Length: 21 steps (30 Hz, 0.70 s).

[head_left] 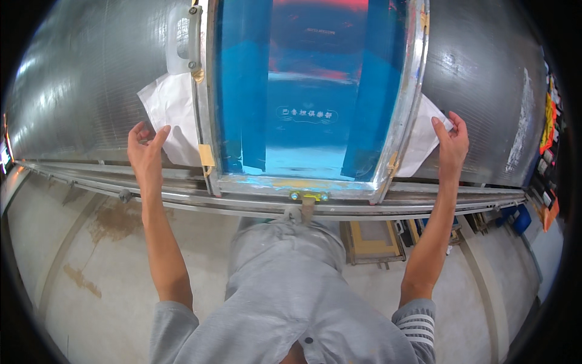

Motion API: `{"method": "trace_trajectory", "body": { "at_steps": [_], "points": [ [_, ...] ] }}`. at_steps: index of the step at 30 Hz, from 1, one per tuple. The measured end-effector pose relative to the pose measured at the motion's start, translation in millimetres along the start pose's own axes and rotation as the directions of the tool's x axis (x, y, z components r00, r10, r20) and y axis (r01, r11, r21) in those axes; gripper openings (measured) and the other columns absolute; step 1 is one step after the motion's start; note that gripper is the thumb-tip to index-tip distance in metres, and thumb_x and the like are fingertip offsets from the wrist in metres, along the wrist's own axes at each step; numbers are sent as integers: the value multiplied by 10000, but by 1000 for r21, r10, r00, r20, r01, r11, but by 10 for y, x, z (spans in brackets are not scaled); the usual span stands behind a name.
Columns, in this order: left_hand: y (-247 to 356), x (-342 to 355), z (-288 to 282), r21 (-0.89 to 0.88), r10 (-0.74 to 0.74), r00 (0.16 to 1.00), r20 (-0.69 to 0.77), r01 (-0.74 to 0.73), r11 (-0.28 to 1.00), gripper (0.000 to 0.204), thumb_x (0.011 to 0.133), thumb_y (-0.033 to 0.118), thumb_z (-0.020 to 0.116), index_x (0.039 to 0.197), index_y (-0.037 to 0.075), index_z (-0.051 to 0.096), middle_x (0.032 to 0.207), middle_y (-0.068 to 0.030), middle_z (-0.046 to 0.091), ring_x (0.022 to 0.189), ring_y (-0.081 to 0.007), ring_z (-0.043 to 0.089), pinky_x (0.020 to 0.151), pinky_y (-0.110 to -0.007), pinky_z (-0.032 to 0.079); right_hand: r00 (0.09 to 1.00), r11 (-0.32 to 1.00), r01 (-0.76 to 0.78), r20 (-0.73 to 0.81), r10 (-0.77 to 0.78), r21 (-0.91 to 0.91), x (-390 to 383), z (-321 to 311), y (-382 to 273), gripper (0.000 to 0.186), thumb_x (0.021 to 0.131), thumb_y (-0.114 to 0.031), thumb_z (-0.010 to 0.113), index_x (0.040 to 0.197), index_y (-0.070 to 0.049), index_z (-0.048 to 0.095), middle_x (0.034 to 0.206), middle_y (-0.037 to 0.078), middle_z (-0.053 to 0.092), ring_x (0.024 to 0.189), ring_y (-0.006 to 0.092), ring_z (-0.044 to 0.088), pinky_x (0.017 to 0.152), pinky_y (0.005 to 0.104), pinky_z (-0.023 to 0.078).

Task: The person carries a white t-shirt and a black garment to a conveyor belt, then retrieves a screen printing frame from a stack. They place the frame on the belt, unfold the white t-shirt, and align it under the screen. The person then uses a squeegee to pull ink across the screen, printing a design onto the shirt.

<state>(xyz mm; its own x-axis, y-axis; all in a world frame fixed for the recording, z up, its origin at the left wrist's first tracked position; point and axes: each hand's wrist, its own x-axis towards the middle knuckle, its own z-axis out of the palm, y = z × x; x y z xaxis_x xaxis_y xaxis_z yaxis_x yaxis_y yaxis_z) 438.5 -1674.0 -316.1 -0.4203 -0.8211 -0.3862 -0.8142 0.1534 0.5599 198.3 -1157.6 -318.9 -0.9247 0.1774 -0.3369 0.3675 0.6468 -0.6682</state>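
Note:
My left hand (pixel 147 141) is beside a white sheet (pixel 173 112) left of the screen frame, thumb at the sheet's edge, fingers loosely curled and apart. My right hand (pixel 450 134) is at the corner of the white material (pixel 418 148) on the frame's right, thumb over it, fingers bent and apart. Between them lies a metal screen-printing frame (pixel 285 182) with blue translucent mesh (pixel 309 145), pale printed markings and red-pink patches near its top. The white material shows on both sides of the frame; whether it is one piece under it I cannot tell.
A long metal table (pixel 79 91) curves across the view with a front rail (pixel 242 205). A clear handle (pixel 179 36) and a yellow-green fitting (pixel 309 196) are on the frame. Below are spare frames (pixel 370 258) on the floor; dark and coloured items (pixel 548 121) line the right edge.

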Motion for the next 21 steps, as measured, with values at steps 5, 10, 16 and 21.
{"method": "trace_trajectory", "body": {
  "at_steps": [5, 10, 16, 21],
  "points": [
    [-58, 24, 39, -111, 4, 999, 50, 1, 994, 596, 765, 148, 829, 1234, -79, 539, 949, -93, 662, 818, -132, 599, 750, -256, 472, 980, 993, -42, 198, 19, 109, 27, -45, -6, 378, 873, -152, 741, 1168, 30, 587, 980, 64, 675, 873, 105, 625, 802, 234, 482],
    [-21, 21, 28, -198, -26, 985, 171, 60, 978, 397, 780, 80, 788, 1095, -83, 611, 869, -85, 703, 760, -112, 617, 740, -245, 474, 940, 998, -57, 338, 52, 5, 159, -262, 130, 322, 868, -188, 760, 1101, -18, 616, 910, 30, 670, 834, 74, 596, 816, 213, 454],
    [49, -132, -73, -131, -119, 938, 326, 170, 977, 398, 757, 2, 740, 1123, -91, 616, 961, -146, 728, 844, -135, 669, 819, -253, 491, 930, 996, -70, 365, 43, 61, 104, -200, 124, 382, 854, -203, 777, 1148, -29, 607, 995, 64, 673, 923, 122, 605, 911, 268, 443],
    [-102, -248, -109, -147, -168, 909, 381, 239, 960, 464, 729, -20, 746, 1166, -97, 609, 985, -146, 728, 864, -162, 684, 867, -293, 503, 965, 953, -221, 189, 183, 207, -123, -107, 165, 480, 806, -93, 772, 1215, 47, 563, 1121, 111, 656, 993, 165, 615, 932, 308, 456]
  ]
}}
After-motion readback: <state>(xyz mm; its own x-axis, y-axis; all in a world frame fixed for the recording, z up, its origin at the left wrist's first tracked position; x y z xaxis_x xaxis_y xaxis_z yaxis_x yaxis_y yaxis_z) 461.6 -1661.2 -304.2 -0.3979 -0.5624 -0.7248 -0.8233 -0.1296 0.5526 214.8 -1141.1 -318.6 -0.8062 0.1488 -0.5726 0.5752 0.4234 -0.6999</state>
